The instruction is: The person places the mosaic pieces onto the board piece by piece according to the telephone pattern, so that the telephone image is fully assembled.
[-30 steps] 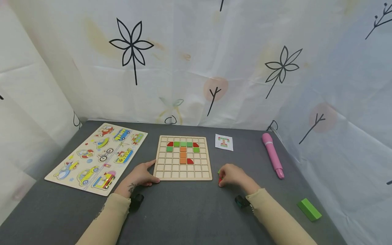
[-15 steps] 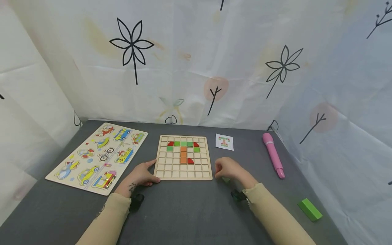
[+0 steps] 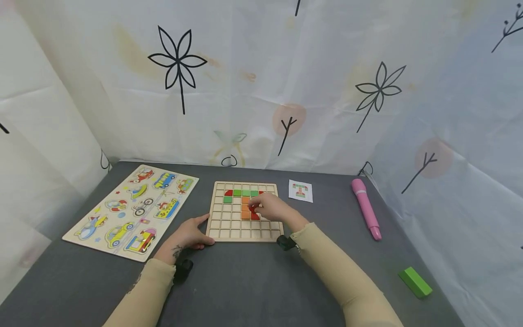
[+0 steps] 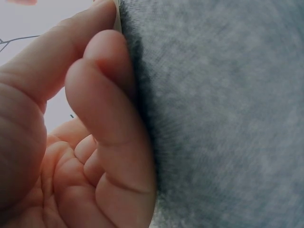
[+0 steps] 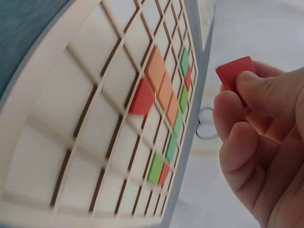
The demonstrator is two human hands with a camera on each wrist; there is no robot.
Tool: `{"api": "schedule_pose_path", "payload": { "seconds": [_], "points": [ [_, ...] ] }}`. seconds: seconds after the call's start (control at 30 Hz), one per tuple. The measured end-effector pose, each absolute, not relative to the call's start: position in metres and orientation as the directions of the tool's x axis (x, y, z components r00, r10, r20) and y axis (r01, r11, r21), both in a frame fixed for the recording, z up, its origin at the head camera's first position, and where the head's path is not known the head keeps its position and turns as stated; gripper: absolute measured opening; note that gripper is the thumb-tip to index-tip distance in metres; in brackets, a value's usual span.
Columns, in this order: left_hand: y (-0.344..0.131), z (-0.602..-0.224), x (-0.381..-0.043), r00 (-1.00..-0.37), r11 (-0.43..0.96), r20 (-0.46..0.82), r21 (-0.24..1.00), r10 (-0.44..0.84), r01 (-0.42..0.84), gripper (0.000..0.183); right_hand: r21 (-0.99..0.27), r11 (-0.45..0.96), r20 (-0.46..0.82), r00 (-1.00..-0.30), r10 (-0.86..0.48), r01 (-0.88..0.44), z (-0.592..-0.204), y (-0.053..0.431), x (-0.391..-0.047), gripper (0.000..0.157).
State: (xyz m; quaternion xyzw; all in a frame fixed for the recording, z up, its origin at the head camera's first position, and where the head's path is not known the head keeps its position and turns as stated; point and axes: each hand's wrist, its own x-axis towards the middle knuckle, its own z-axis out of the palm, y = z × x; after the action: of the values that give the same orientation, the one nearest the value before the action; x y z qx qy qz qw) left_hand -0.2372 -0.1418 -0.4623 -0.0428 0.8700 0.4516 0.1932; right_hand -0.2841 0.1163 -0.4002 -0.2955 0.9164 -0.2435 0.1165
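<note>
A wooden grid board point(image 3: 229, 234) lies mid-table, with a T-like figure of tiles set in its squares. Green tiles point(image 3: 227, 200) and red rounded-corner tiles point(image 3: 229, 193) make the top; orange tiles point(image 5: 161, 85) form the stem, with a red quarter-round tile point(image 5: 143, 97) beside its lower end. My right hand point(image 3: 275, 209) is over the board, pinching a red tile point(image 5: 237, 69) between thumb and fingers, held off the surface. At the board's lower left corner my left hand point(image 3: 191, 231) touches the edges with extended index finger and thumb; its other fingers are bent point(image 4: 118, 133).
To the left lies a vehicle picture puzzle board point(image 3: 130, 213). A small card point(image 3: 300, 190) printed with a T-like tile figure is behind and right of the grid. Further right are a pink marker-shaped object point(image 3: 366, 209) and a green block point(image 3: 415, 281). White patterned cloth point(image 3: 245, 81) surrounds the table.
My right hand has moved left and away from me, from the table beside the board to over the tile figure, carrying the red tile. My left hand stays at the board's corner.
</note>
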Motion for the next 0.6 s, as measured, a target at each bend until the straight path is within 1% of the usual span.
{"api": "schedule_pose_path", "payload": {
  "seconds": [0.13, 0.37, 0.6],
  "points": [
    [-0.142, -0.463, -0.238, -0.922, 0.591, -0.375, 0.767, 0.098, -0.249, 0.095, -0.506, 0.705, -0.074, -0.789, -0.610, -0.497, -0.402, 0.095, -0.289, 0.026],
    [-0.142, -0.462, -0.238, -0.919, 0.585, -0.379, 0.771, 0.105, -0.252, 0.094, -0.437, 0.723, -0.061, -0.784, -0.617, -0.535, -0.414, 0.070, -0.301, 0.008],
    [-0.142, -0.462, -0.238, -0.919, 0.580, -0.380, 0.775, 0.110, -0.251, 0.094, -0.343, 0.746, -0.087, -0.771, -0.631, -0.571, -0.426, 0.060, -0.308, 0.010]
  ]
}}
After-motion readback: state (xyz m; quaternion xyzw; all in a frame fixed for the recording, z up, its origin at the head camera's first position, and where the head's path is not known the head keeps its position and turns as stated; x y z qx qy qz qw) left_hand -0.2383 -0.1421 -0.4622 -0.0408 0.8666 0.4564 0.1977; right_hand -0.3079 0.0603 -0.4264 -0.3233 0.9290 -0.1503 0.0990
